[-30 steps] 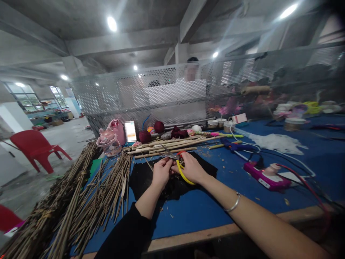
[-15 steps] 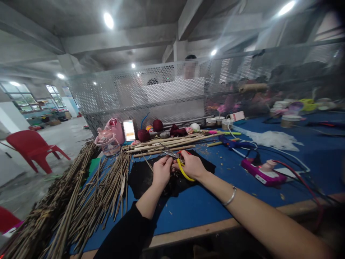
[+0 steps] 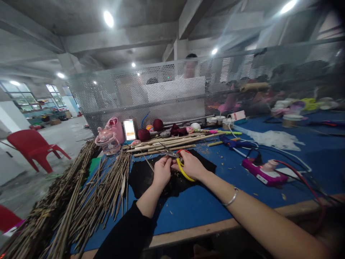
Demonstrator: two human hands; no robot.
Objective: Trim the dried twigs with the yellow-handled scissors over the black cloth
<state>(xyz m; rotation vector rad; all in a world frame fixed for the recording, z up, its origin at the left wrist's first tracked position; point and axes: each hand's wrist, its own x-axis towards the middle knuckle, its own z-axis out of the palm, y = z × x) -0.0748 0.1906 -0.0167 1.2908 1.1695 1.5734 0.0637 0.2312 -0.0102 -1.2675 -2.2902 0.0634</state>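
Observation:
My right hand (image 3: pixel 191 166) is closed on a pair of scissors (image 3: pixel 184 175) with yellow and red handles. The parted blades point up and to the left, above my left hand (image 3: pixel 162 170). That hand is closed in a pinch on a thin brown stick (image 3: pixel 147 160), which sticks out to its upper left. My fingertips nearly meet, and what lies between them is partly hidden. Beneath both hands a black cloth (image 3: pixel 140 180) is spread, with small scraps on it.
Bundles of dry sticks (image 3: pixel 105 194) cover the left side of the blue table (image 3: pixel 185 216). Behind the cloth lie pale rods (image 3: pixel 172 143) and dark red yarn balls (image 3: pixel 144 135). At right are a purple power strip (image 3: pixel 264 173), cords and a blue glue gun (image 3: pixel 233 142). A perforated screen (image 3: pixel 121 93) stands behind.
The camera view has shifted slightly. Both hands keep nearly the same place and hold, with the scissors and the stick still in them.

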